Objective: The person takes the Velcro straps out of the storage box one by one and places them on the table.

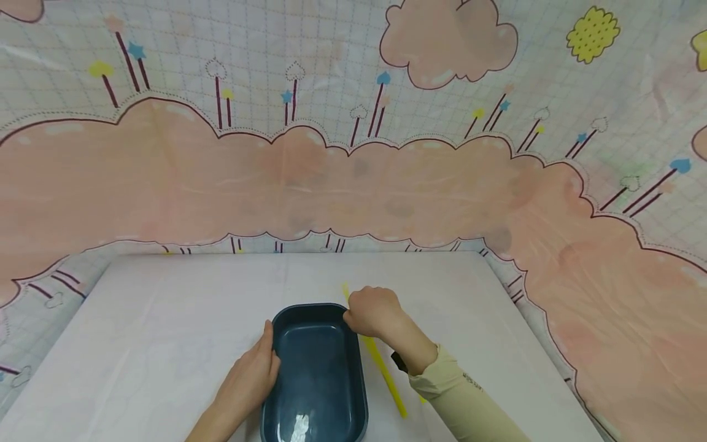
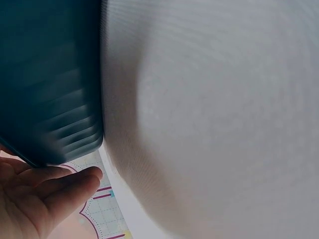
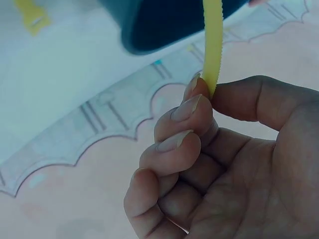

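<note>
A dark blue rectangular dish (image 1: 315, 374) with rounded corners stands on the white tabletop. My left hand (image 1: 248, 377) holds its left wall; in the left wrist view the fingers (image 2: 75, 191) reach along the outside by a ribbed corner. Beside the dish's far right corner, my right hand (image 1: 378, 312) pinches a yellow strap (image 3: 213, 47) between thumb and index finger. Small teeth line one edge of that strap, which looks like a hook-and-loop cable tie. The other right fingers are curled. In the head view the yellow strip (image 1: 386, 377) slants along the dish's right side, partly hidden by the hand.
Another yellow piece with a slotted end (image 3: 34, 17) lies on the table at upper left in the right wrist view. White covering spreads over the tabletop (image 1: 182, 313). Past the table's far edge hangs a patterned cloth (image 1: 331, 184) with clouds and stars.
</note>
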Motion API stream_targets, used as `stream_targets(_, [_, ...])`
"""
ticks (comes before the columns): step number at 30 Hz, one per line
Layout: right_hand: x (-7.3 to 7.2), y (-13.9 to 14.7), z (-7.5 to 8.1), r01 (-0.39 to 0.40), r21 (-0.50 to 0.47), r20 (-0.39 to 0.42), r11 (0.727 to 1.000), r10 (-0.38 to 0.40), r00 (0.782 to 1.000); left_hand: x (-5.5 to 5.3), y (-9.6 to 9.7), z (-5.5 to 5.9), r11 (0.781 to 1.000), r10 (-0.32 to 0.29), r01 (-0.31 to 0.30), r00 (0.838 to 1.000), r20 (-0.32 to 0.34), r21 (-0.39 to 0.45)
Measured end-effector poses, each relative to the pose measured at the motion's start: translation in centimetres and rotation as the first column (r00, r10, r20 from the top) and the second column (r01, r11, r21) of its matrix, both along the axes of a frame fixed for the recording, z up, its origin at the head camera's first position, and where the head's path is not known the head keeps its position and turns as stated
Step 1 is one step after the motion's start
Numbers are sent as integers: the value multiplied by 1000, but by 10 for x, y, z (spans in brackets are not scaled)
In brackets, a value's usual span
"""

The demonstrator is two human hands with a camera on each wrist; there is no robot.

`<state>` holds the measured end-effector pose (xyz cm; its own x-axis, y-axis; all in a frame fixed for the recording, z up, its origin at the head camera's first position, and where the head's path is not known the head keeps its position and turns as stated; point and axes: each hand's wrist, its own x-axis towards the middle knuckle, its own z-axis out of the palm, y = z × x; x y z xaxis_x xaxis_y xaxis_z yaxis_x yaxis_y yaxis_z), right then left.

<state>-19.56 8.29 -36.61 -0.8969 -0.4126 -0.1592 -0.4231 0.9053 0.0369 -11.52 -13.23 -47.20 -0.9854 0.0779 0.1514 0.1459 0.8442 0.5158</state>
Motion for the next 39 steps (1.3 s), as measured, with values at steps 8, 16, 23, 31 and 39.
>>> stream_targets(8, [-11,29,-5,95,-37,50,995,-94,994,0,1,-1,1000,6,-6,1000,-16,2])
stream_targets(16, [-23,57,-13,171,-33,144,985,-164,976,-1,2,0,1000,5,-5,1000,-3,4])
stream_targets(23, [-34,82,-27,227,-16,230,974,-217,949,0,2,0,1000,4,-4,1000,1,5])
stream_targets(31, [-43,103,-46,278,41,283,960,-278,918,1,0,2,1000,2,-2,1000,0,1])
stream_targets(39, [-47,117,-58,299,63,352,952,-301,886,1,0,1,1000,3,-3,1000,-11,6])
